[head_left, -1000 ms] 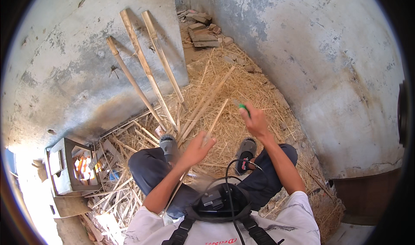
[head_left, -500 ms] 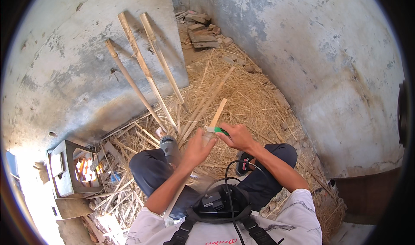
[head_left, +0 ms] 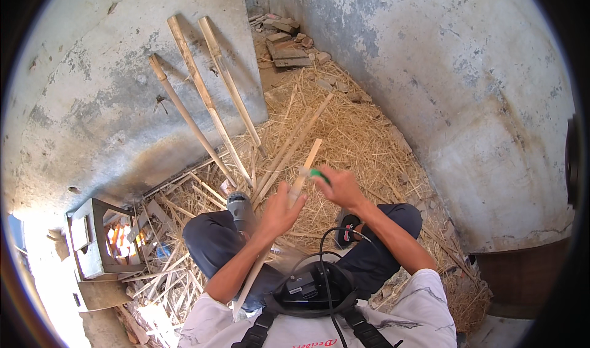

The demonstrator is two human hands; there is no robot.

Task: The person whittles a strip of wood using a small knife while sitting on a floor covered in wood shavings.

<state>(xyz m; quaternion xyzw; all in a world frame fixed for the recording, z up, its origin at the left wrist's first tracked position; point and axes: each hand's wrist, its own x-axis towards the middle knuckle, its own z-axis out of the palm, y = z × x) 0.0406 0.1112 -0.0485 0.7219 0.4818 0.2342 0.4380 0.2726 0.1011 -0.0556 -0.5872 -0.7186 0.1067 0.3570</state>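
A flat, pale bamboo strip (head_left: 313, 152) slants up and away from my lap, its far end reaching over the straw. My left hand (head_left: 279, 214) is closed around its middle, and the lower part runs back along my left forearm. In my right hand (head_left: 342, 191) is a green-handled knife (head_left: 320, 175), the fingers wrapped round its handle. The knife's blade is smeared by motion and lies across the strip, just beyond my left fingers; whether it touches the strip I cannot tell.
Several bamboo poles (head_left: 203, 90) lean on the left wall. Straw and shavings (head_left: 362, 145) cover the floor between my bent legs and the right wall (head_left: 430, 90). Bricks (head_left: 289, 53) lie in the far corner. A worn box-like frame (head_left: 92, 250) stands at left.
My right hand and the knife have moved slightly up along the strip, away from my left hand. The left hand stays nearly in place on the strip.
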